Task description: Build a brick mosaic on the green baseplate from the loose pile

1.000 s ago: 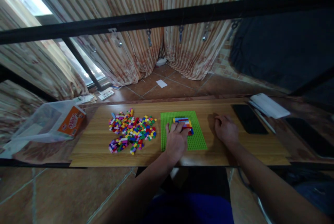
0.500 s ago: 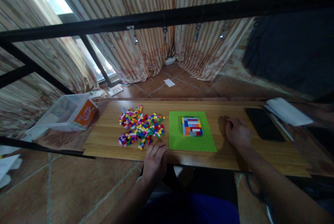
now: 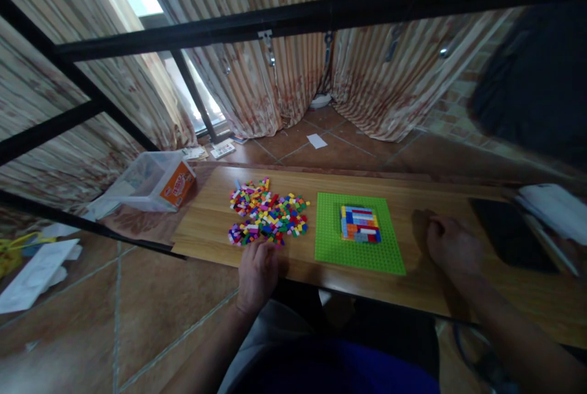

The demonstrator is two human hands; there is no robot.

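Note:
My left hand [image 3: 257,273] is at the near edge of a spread pile of small coloured toy bricks [image 3: 279,216]. Its fingers are bent downward and closed, and their tips are hidden, so what they hold, if anything, does not show. To the right lies a green studded baseplate [image 3: 330,247]. A low block of multicoloured bricks [image 3: 360,224] stands on it, with red, white, blue, yellow, orange and grey pieces. Right of the baseplate, my right hand [image 3: 454,248] rests on the wooden tabletop as a loose fist, with no object showing in it.
A clear plastic bin [image 3: 151,183] with an orange label stands beyond the table's left end. A dark flat panel [image 3: 509,232] and a white bundle [image 3: 554,207] lie on the right. A black metal bar [image 3: 293,14] crosses in front of the curtains.
My left hand has left the brick block on the baseplate and moved left to the loose pile. My right hand stays resting on the table. The view has turned left.

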